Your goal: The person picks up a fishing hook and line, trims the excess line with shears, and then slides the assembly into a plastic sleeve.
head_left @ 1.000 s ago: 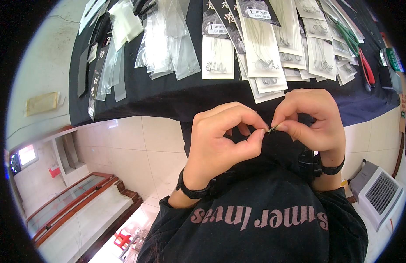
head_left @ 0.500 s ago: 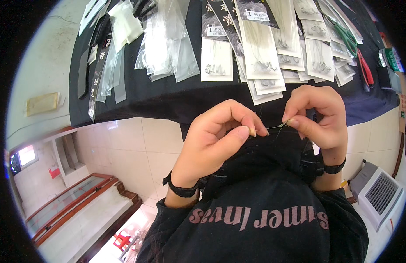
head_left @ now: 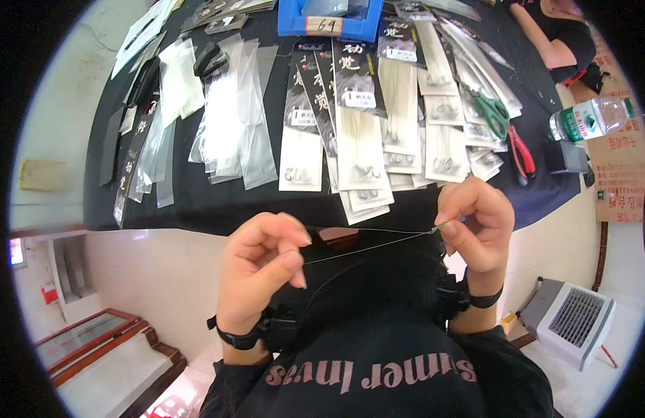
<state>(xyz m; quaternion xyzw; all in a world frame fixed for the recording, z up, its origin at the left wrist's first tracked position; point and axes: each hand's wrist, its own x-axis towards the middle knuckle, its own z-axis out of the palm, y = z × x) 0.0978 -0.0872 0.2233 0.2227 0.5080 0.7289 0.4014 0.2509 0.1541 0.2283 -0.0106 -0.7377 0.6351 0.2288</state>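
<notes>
A thin pale fishing line [head_left: 371, 246] runs between my two hands in front of the table edge, and a second strand arcs above it. My left hand [head_left: 260, 268] is closed, the lower strand coming out by its thumb and fingertips. Thumb and forefinger of my right hand [head_left: 479, 223] pinch the other end, where the strands meet in a small tangle or knot; finer detail there is too small to make out. Just beyond my hands lie cards of fishing hooks [head_left: 364, 150] with lines attached, several bearing black printed tops.
Clear plastic sleeves [head_left: 256, 139] lie on the black-covered table [head_left: 218, 212], left of the cards. To the right are green-handled scissors [head_left: 493, 115], a red-handled tool [head_left: 521, 155] and a water bottle [head_left: 590, 120]. A blue bin [head_left: 371, 28] stands behind. Another person's arm [head_left: 535, 35] shows far right.
My hands have moved apart, the left one going left, and a longer stretch of line now spans them. The view has shifted, showing more of the table's far side.
</notes>
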